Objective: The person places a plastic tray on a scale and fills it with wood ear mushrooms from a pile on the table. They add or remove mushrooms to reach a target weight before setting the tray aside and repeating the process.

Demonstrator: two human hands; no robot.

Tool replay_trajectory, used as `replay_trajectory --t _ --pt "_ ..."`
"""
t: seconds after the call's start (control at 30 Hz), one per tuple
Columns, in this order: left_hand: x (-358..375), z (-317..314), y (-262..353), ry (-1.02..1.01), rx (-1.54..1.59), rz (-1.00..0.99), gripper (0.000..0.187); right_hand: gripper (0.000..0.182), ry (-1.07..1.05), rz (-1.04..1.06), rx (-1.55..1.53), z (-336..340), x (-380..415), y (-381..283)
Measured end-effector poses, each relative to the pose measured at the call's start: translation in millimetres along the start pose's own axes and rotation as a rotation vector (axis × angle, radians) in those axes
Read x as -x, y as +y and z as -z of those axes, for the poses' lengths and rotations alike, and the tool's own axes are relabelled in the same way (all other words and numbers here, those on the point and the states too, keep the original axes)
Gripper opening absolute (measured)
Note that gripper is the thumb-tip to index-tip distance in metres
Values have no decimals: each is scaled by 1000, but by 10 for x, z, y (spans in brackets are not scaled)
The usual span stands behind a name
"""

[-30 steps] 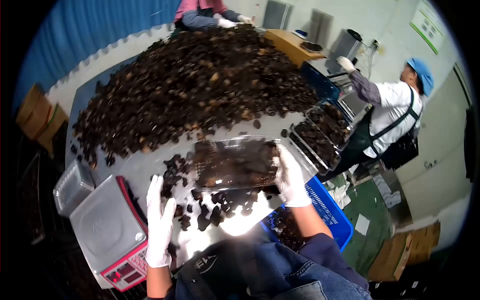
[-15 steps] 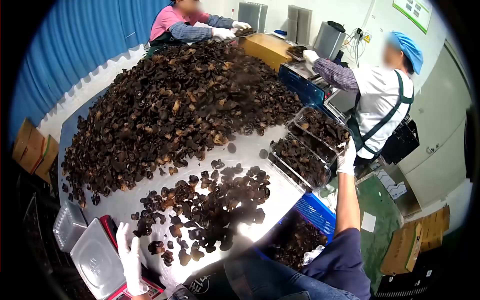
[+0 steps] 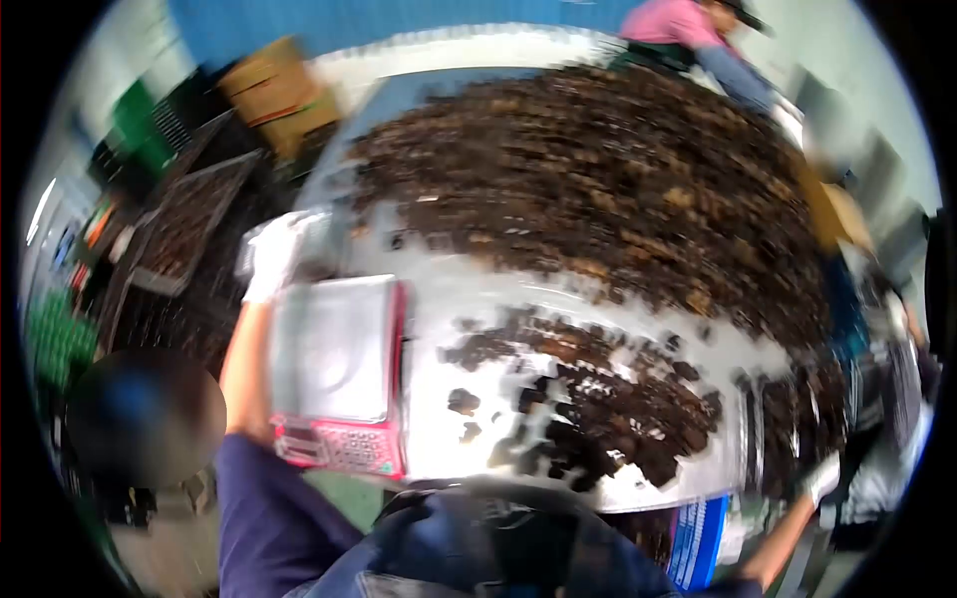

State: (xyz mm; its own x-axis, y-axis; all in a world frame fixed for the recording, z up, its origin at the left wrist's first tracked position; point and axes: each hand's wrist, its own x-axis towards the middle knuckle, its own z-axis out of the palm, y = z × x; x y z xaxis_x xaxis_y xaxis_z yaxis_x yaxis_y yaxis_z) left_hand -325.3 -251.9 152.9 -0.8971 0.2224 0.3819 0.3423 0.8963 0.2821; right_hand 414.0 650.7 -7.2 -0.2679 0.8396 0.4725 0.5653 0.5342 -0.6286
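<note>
My left hand (image 3: 271,264), in a white glove, is at the stack of clear plastic boxes (image 3: 317,244) left of the table; blur hides whether its fingers grip one. Below it sits a red kitchen scale (image 3: 344,444) with a pale plate. On the far right, my gloved right hand (image 3: 823,476) is by the near edge of clear plastic boxes filled with dark wood ear mushrooms (image 3: 788,424); its fingers are smeared. A loose spread of wood ear mushrooms (image 3: 638,414) lies on the metal table (image 3: 439,299) between my hands.
A large heap of wood ear mushrooms (image 3: 598,179) covers the back of the table. A blue crate (image 3: 698,543) stands below the front edge. Cardboard boxes (image 3: 274,85) and dark crates (image 3: 189,224) are at the left. A co-worker in pink (image 3: 673,25) works behind the heap.
My view has swung to the left. My left hand has moved from beside the scale to the clear box stack. My right hand stays near the filled boxes.
</note>
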Motion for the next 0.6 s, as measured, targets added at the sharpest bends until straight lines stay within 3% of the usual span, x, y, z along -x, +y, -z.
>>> replay_trajectory --t 0.07,0.1,0.13,0.17,0.2,0.27,0.3,0.33,0.37,0.4,0.47,0.53,0.6 --pt "-192 -209 -639 -20 -40 47 33 35 37 -232 -170 -51 4 -335" --pt "-151 -38 -500 -126 -21 39 32 35 35 -288 -201 -82 19 -490" --pt "-203 -218 -808 -146 -64 72 29 35 33 -316 -199 -88 33 -650" --pt "-318 -509 -1137 -133 699 551 30 35 32 -330 -200 -72 58 -794" --pt "-395 -764 -1488 -155 402 327 28 35 30 -346 -201 -73 96 -920" --pt "-301 -400 -1096 -366 -156 103 24 35 35 -356 -200 -3 153 -1022" --pt "-285 -314 -981 -405 -226 13 21 35 40 -356 -200 37 189 -1056" --pt "-223 -262 -972 -299 -269 -85 18 35 42 -356 -212 91 212 -1052" --pt "-255 -393 -1253 -313 -92 -94 18 35 33 -352 -216 207 224 -1010" --pt "-189 -129 -881 -354 -188 -81 19 36 39 -348 -226 309 261 -940" --pt "-252 -160 -985 -497 -140 29 16 36 41 -353 -273 401 412 -973" --pt "-254 -221 -1223 -439 25 -152 14 36 68 -380 -316 545 626 -1127" --pt "-333 -313 -1410 -436 -12 -150 15 37 103 -381 -190 473 1003 -1495"
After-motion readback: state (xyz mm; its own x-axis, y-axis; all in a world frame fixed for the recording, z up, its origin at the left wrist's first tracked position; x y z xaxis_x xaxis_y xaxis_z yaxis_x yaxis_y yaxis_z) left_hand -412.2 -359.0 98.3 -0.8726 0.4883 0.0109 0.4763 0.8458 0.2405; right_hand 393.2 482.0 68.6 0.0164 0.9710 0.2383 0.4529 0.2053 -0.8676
